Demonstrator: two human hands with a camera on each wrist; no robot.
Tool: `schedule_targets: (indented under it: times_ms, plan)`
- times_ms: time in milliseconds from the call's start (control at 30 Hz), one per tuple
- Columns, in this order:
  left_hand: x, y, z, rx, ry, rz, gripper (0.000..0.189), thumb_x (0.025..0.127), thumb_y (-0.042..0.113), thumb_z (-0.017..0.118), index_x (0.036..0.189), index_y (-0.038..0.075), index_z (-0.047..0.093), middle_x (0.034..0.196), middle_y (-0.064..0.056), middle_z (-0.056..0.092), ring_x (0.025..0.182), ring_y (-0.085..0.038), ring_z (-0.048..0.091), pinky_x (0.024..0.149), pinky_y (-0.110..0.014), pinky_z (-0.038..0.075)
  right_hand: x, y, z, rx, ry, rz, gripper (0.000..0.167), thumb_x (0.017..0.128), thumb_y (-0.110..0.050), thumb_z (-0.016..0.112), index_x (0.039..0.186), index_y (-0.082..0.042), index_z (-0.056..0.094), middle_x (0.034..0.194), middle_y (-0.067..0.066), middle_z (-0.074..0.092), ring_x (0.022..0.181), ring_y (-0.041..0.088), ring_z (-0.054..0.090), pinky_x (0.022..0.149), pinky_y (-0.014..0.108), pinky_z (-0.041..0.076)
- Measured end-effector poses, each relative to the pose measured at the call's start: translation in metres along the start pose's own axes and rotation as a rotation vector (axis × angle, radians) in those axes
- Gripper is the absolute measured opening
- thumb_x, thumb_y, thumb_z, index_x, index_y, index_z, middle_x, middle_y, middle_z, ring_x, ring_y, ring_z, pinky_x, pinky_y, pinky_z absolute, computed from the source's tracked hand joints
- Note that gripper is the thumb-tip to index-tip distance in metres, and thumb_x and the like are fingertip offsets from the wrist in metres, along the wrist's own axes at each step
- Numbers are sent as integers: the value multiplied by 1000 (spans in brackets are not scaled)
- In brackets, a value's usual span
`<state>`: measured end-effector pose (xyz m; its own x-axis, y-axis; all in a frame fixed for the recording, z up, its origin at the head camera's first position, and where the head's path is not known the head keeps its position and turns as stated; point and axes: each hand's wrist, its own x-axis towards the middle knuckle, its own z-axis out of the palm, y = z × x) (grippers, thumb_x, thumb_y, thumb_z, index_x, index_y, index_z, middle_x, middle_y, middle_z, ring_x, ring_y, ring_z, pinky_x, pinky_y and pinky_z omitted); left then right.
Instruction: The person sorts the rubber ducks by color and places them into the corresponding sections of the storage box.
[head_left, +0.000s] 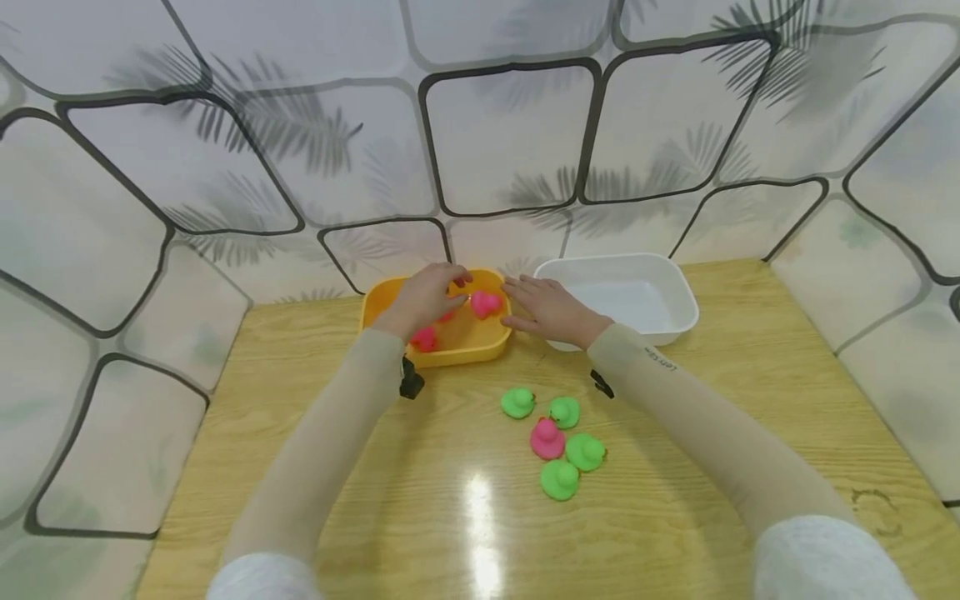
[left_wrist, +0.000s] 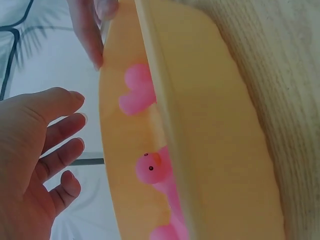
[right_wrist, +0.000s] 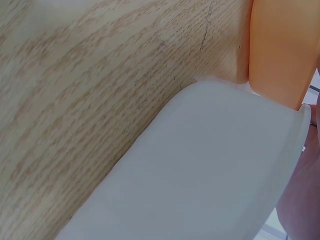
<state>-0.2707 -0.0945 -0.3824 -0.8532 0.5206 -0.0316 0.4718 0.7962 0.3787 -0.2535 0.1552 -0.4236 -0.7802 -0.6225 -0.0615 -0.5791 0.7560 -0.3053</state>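
Observation:
My left hand hovers over the yellow-orange basin, thumb and fingers apart and loosely bent with nothing between them. Pink rubber ducks lie inside: one toward the right end, another near the front left, a third partly hidden by the hand. In the left wrist view, a duck's face shows over the basin wall. My right hand is spread palm down above the white basin's left end, its fingertips at the yellow-orange basin's right rim. It holds nothing.
The white basin stands right of the yellow-orange one, close beside it. In front, on the wooden table, sit several green rubber ducks grouped around a pink duck. A patterned wall rises behind the basins.

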Motion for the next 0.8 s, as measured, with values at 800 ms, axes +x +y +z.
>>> schedule_targets:
  times_ms: [800]
  plan:
    - [-82,41,30,-96,74,253,30,99,21,74,127,10,71,120,-5,72,99,-24,66,88,-36,57,1,0,2,-19,17,-9,71,108,-45,53,160,1,35,167,19,32,154,43,27,123,61,21]
